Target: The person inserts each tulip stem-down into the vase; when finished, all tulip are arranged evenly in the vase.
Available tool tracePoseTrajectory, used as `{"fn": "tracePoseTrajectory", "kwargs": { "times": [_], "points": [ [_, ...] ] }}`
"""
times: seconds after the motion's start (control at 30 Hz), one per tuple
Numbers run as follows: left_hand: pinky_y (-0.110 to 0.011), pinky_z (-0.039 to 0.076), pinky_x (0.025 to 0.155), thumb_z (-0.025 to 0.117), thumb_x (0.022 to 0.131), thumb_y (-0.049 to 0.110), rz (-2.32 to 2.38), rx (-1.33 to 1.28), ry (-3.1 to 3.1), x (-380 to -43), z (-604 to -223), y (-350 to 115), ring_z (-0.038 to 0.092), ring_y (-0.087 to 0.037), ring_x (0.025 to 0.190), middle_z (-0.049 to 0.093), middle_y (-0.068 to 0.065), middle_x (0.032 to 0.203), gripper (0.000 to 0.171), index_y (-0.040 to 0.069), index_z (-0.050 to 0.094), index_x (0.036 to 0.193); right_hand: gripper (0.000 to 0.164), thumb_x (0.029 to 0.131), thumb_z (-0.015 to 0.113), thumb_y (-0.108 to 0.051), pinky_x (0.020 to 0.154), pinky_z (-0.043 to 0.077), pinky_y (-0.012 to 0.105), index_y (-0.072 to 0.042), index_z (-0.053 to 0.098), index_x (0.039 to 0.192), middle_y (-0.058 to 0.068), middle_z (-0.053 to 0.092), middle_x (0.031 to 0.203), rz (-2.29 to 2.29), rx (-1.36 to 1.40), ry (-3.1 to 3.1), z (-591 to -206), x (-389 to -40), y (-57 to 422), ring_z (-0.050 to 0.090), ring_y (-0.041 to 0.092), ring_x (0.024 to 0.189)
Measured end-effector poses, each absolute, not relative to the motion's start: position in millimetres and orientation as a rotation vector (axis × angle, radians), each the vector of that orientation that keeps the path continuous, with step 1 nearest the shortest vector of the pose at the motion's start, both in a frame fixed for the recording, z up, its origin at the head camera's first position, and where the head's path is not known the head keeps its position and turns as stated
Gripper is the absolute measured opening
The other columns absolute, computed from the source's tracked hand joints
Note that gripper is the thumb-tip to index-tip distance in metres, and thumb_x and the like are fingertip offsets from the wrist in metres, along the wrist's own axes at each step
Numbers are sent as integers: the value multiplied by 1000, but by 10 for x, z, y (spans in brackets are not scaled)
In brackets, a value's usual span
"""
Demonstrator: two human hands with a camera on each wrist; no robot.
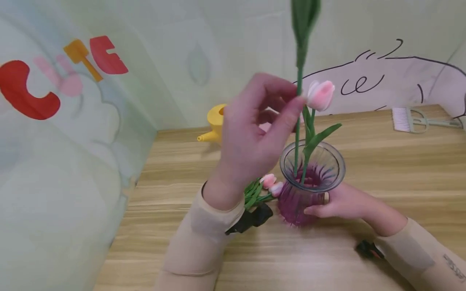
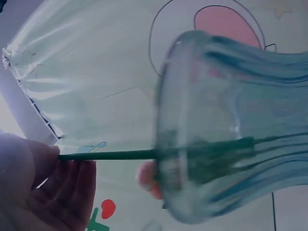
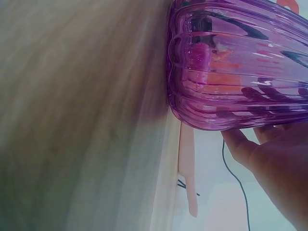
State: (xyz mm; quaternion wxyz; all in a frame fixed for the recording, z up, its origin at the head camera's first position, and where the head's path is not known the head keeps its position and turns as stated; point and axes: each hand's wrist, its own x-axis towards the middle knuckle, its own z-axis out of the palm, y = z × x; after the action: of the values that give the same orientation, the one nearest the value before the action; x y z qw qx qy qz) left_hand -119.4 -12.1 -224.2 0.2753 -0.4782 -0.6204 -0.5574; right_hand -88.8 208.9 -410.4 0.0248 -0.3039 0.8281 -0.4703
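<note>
Between thumb and fingers, my left hand [image 1: 255, 125] pinches the green stem [image 1: 299, 81] of an artificial flower held upright. Its leaves rise past the top of the head view, so the bloom is out of sight, while the stem's lower end is inside the mouth of a ribbed glass vase [image 1: 295, 204]. The vase is clear at the rim and purple below. One pink-and-white tulip [image 1: 320, 96] with green leaves stands in it. My right hand [image 1: 346, 203] grips the vase low on its side, thumb in front; the right wrist view shows fingers [image 3: 240, 147] against the purple glass [image 3: 231, 72].
More pink tulips [image 1: 268, 181] lie on the wooden table [image 1: 174, 182] left of the vase. A yellow watering can [image 1: 214, 125] stands behind my left hand, partly covered. Toward the back right lies a grey-green tool with pale bristles [image 1: 401, 120]. Printed cloth [image 1: 174, 60] hangs behind the table.
</note>
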Motion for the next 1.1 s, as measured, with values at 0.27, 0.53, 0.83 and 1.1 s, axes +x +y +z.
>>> {"fn": "tracePoseTrajectory", "kwargs": {
  "times": [0.27,0.53,0.83,1.1],
  "points": [
    [-9,51,78,69,98,13,-1061,-1347,-1965,-1195,-2560,-36,66,-7,79,70,-5,91,11,1,69,99,77,76,90,-12,107,44,21,-13,49,141,3,64,133,-1515,-1018,2538,-4161,-848,2116,60,8,122],
    [-15,54,78,69,98,13,-957,-1243,-1968,-1154,-2631,-382,66,-11,84,71,-6,98,13,2,69,105,73,74,92,-13,106,44,20,-12,55,136,1,65,129,-1497,-996,2590,-4134,-862,2107,60,10,120],
    [-24,51,58,67,97,22,-589,-1116,-2205,-1149,-2862,-723,63,-9,74,68,1,92,14,12,68,106,73,73,93,-12,105,42,17,-10,55,135,3,65,127,-1496,-967,2619,-4100,-844,2127,59,5,119],
    [-34,52,66,76,94,26,-227,-1116,-2890,-1254,-3295,-1222,61,-14,76,67,4,90,17,15,68,103,72,75,93,-16,107,41,18,-13,54,136,1,65,129,-1473,-957,2614,-4110,-833,2097,58,5,121]
  ]
}}
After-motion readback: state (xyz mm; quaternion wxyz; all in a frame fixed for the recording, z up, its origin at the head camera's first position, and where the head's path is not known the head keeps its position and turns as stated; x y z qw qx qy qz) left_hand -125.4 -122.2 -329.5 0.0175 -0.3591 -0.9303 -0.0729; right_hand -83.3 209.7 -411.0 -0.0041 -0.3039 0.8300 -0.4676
